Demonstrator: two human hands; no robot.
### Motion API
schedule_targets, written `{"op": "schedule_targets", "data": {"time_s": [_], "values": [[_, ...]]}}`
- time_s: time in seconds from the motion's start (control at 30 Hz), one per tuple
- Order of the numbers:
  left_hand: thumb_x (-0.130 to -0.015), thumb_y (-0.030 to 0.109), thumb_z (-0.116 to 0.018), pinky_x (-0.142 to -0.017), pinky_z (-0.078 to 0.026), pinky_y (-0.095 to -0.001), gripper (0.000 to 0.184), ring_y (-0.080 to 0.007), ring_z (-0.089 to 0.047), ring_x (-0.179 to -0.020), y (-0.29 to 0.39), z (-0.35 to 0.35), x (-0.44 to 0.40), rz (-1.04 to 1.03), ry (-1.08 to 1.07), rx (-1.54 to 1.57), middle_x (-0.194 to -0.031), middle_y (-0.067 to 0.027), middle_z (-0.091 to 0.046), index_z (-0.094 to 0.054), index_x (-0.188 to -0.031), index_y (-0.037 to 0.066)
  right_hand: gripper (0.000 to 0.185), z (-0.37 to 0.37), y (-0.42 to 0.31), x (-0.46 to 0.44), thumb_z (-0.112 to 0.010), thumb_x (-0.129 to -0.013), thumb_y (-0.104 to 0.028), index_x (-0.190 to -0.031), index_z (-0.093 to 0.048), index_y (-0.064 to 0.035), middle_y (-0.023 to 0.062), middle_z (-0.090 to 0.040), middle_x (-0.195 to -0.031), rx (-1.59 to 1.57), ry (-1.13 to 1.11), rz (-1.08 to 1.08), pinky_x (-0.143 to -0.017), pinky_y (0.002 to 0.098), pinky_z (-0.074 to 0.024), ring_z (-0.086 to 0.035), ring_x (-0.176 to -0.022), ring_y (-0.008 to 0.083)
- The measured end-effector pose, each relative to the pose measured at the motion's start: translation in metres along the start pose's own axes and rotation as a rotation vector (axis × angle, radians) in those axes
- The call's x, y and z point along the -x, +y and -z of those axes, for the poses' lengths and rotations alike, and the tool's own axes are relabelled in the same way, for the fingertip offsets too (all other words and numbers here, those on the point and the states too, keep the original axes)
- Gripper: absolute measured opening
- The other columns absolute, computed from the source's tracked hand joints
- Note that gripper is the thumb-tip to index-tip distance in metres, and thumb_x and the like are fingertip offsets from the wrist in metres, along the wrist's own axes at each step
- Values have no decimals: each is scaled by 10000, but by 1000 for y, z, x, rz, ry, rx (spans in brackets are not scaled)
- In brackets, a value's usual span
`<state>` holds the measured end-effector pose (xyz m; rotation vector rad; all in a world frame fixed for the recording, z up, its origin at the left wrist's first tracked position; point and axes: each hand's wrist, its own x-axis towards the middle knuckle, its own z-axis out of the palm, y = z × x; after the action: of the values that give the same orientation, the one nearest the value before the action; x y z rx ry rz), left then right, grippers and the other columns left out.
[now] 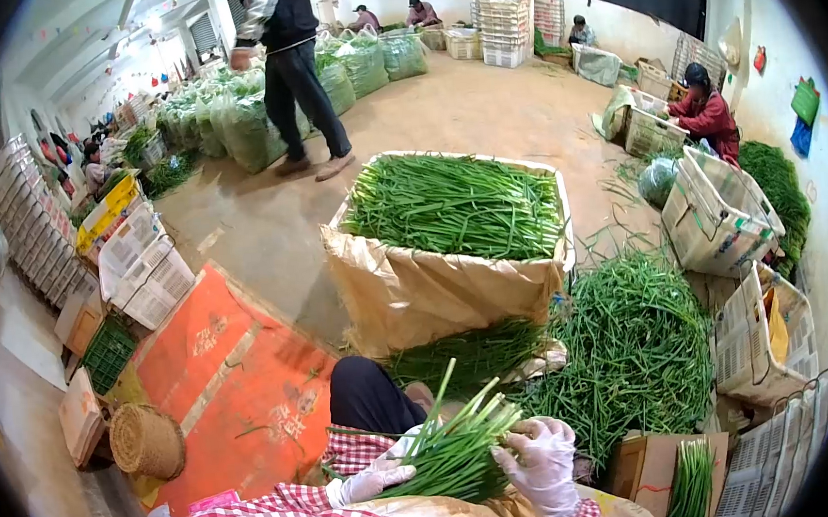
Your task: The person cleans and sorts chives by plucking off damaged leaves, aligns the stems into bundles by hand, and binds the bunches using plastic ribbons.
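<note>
A loose bunch of green chives (459,454) with pale stem ends lies across my lap, the ends fanning up and to the right. My left hand (373,480), in a thin whitish glove, is closed round its left side. At the right edge of the bunch is my right hand (542,462), also gloved, thumb and fingers curled against the stalks; exactly which stalks it pinches is partly hidden. Ahead stands a large crate (451,294) lined with brown sheeting, filled with chives laid lengthwise. A big loose heap of chives (635,348) lies to the right on the floor.
A smaller chive bundle (690,485) rests on a board at lower right. Plastic crates (721,210) line the right wall. An orange mat (220,390) and a woven stool (146,440) are at left. One person (292,74) walks ahead; several others sit farther back.
</note>
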<state>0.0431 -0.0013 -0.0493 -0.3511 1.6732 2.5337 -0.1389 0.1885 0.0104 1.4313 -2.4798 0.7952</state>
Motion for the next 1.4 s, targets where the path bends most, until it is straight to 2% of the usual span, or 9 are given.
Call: {"op": "schedule_targets", "data": {"time_s": [0.33, 0.43, 0.57, 0.63, 0.67, 0.8, 0.93, 1.17, 1.4], "values": [[-921, 321, -500, -1117, -75, -370, 620, -268, -123, -1384, 7, 13, -5, -71, -340, -620, -1491, -157, -181, -271, -1405, 7, 483, -40, 35, 14, -627, -747, -544, -1061, -664, -179, 126, -580, -1179, -631, -722, -265, -1055, 508, -207, -510, -1105, 339], [-851, 361, -598, -1119, -91, -359, 826, -259, -106, -1382, 29, 7, -4, 29, -356, -591, -1490, -173, -131, -141, -1426, -16, 375, -25, 30, -4, -652, -784, -388, -1076, -641, -153, 129, -669, -963, -323, -950, -276, -820, 388, -489, -635, -910, 277], [-856, 394, -577, -1099, -168, -379, 762, -284, -223, -1343, 26, 2, 0, 156, -242, -299, -1450, -181, -245, -229, -1400, -9, 168, -56, 22, 38, -595, -729, -122, -861, -510, -62, 75, -433, -602, 24, -129, 49, -803, 404, -439, -483, -572, 215], [-858, 403, -570, -1090, -188, -384, 742, -283, -246, -1327, 16, 8, 6, 237, -164, -125, -1437, -178, -265, -248, -1391, -1, 105, -69, 32, 27, -554, -794, -90, -889, -513, -73, 11, -465, -608, 289, -61, 55, -749, 379, -474, -494, -542, 185], [-860, 407, -567, -1085, -198, -387, 733, -283, -258, -1319, 11, 12, 10, 260, -119, -42, -1431, -176, -275, -257, -1386, 2, 32, -46, 30, -9, -526, -841, -90, -860, -543, -71, 38, -490, -581, 235, -581, -299, -603, 302, -504, -511, -502, 160], [-865, 425, -553, -1065, -238, -397, 696, -282, -305, -1287, -7, 25, 21, 229, 51, 265, -1405, -170, -315, -295, -1366, 17, 109, -62, 126, 29, -503, -873, -86, -889, -573, -4, 97, -549, -564, 249, 19, -497, -571, 330, -517, -601, -567, 231], [-871, 443, -540, -1045, -278, -408, 663, -281, -351, -1254, -19, 37, 26, 102, 126, 494, -1380, -164, -355, -332, -1346, 31, 391, -67, 195, 91, -462, -889, -165, -1231, -465, 24, 223, -606, -1036, 383, 70, -840, -796, 423, -493, -607, -911, 357], [-881, 475, -516, -1011, -348, -426, 612, -279, -432, -1197, -33, 43, 20, -34, 131, 720, -1335, -153, -425, -398, -1312, 57, 660, -48, 79, 88, -619, -840, -426, -1288, -414, 14, 159, -566, -1205, -1545, -201, -1111, -516, 209, -479, -662, -758, 163], [-890, 506, -492, -976, -418, -444, 575, -277, -514, -1140, -37, 40, 22, -82, 170, 797, -1290, -142, -496, -464, -1278, 82, 599, -74, 12, 65, -697, -798, -360, -1227, -478, -5, 74, -613, -1060, -1881, -286, -1065, -526, 202, -444, -620, -718, 129]]}}
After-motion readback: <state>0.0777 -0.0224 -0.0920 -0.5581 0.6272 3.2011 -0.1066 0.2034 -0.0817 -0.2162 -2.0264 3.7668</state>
